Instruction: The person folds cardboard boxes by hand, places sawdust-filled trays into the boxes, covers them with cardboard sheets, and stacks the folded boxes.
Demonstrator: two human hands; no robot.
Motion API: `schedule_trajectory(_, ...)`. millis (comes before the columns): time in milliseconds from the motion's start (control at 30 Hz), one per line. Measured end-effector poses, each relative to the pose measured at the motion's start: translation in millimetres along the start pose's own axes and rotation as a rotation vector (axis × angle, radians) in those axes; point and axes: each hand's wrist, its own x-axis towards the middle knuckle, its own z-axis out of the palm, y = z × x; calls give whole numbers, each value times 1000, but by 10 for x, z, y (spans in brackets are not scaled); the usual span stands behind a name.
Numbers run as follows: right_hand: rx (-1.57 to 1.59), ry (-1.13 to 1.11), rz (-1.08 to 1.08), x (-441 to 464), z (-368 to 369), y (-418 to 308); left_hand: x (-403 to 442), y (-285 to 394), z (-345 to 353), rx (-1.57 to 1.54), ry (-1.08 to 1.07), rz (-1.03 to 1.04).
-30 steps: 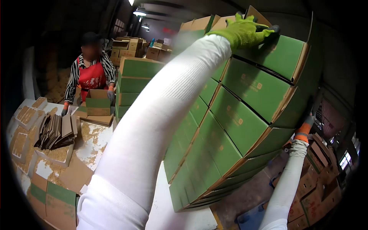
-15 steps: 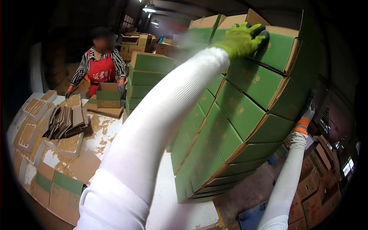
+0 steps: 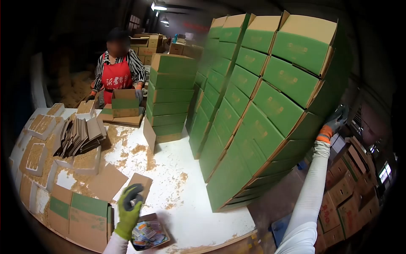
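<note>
Your left hand (image 3: 129, 207), fingers loosely curled, has left the green carton stack (image 3: 275, 106) at right for the near printed packets (image 3: 148, 233) — leaving only your right hand (image 3: 333, 122), grip indiscernible, at the stack's right side.

The bottom edge cut off the left sleeve (image 3: 116, 244). Beside it, words on the packets (image 3: 148, 233) were too blurry to read. Far right, the right hand (image 3: 336, 120) looked dim.

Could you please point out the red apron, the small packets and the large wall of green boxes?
Red apron (image 3: 116, 75): head view, its lettered front.
Small packets (image 3: 148, 233): head view, middle of the pile.
Wall of green boxes (image 3: 267, 102): head view, a middle box's front.
</note>
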Motion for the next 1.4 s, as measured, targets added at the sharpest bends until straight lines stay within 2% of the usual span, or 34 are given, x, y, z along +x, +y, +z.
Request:
schedule_trajectory(167, -69, -26, 112, -947, -557, -1751, -516, -670, -2130, 298, 299, -9)
schedule_trajectory(267, 136, -308, 275, -2288, -1075, -3991, -995, -1391, -3798, 946, 471, -148)
schedule_trajectory(300, 231, -471, 305, -2731, -1251, -4764, -1182, -1548, -4193, 1193, 544, -217)
schedule_trajectory(333, 261, -873, 453, -3077, -1580, -5550, -1508, -1773, -4578, 1294, 417, -351)
schedule_trajectory(367, 403, -1496, 879, -3180, -1915, -6215, -1847, -1952, -4953, 1397, 284, -481)
schedule_trajectory(400, 485, -1529, 94, -3635, -2157, -6664, -1917, -2056, -5235, 1493, 158, -595)
schedule_trajectory(433, 604, -1779, 687, -3952, -2229, -7153, -1828, -2024, -5310, 1473, 143, -693)
schedule_trajectory(500, 541, -1881, 1033, -4589, -2632, -7713, -1705, -1591, -5006, 1430, 77, -897)
schedule_trajectory(567, 60, -1944, 601, -4996, -2768, -8016, -1619, -1367, -4882, 1483, -34, -785)
schedule_trajectory(600, -182, -1939, 395, -5117, -2801, -8103, -1649, -1501, -4961, 1548, -74, -792)
schedule_trajectory(700, -182, -2315, 1017, -5317, -2693, -8068, -1586, -1578, -5127, 1547, 65, -712)
schedule_trajectory(733, -121, -2334, 921, -5303, -2666, -8080, -1530, -1678, -5223, 1549, 95, -709)
schedule_trajectory(833, -84, -2193, 1110, -5271, -2714, -8192, -1615, -1894, -5477, 1555, 182, -774)
schedule_trajectory(867, -130, -2199, 1086, -5319, -2741, -8213, -1592, -1899, -5603, 1116, 128, -959)
schedule_trajectory(933, -193, -2216, 1046, -5446, -2767, -8303, -1679, -1825, -5712, 1108, 19, -814)
schedule_trajectory(1033, -187, -2105, 1039, -5448, -2727, -8252, -1667, -1612, -5839, 1109, -177, -577)
schedule_trajectory(1067, -201, -2102, 913, -5412, -2667, -8244, -1676, -1555, -5820, 1093, -228, -503)
schedule_trajectory(1100, -160, -2160, 923, -5369, -2579, -8180, -1716, -1499, -5758, 1068, -265, -434)
schedule_trajectory(1133, -117, -2224, 926, -5105, -2368, -8124, -1491, -997, -5601, 1238, -451, -225)
schedule_trajectory(1200, 80, -2380, 980, -4392, -1838, -7929, -1163, -497, -5613, 1147, -575, -140)
schedule_trajectory(1267, 185, -2425, 770, -3900, -1475, -7808, -890, -152, -5670, 1067, -622, -132)
schedule_trajectory(1300, 287, -2210, 501, -3661, -1302, -7829, -738, -3, -5691, 991, -530, -195)
schedule_trajectory(1333, 369, -1973, 254, -3417, -1152, -7863, -538, 188, -5704, 920, -533, -260)
schedule_trajectory(1367, 436, -1723, 24, -3256, -1097, -7913, -345, 224, -5802, 933, -630, -193)
schedule_trajectory(1400, 526, -1806, -42, -3210, -1056, -8051, -156, 219, -5780, 995, -690, -454)
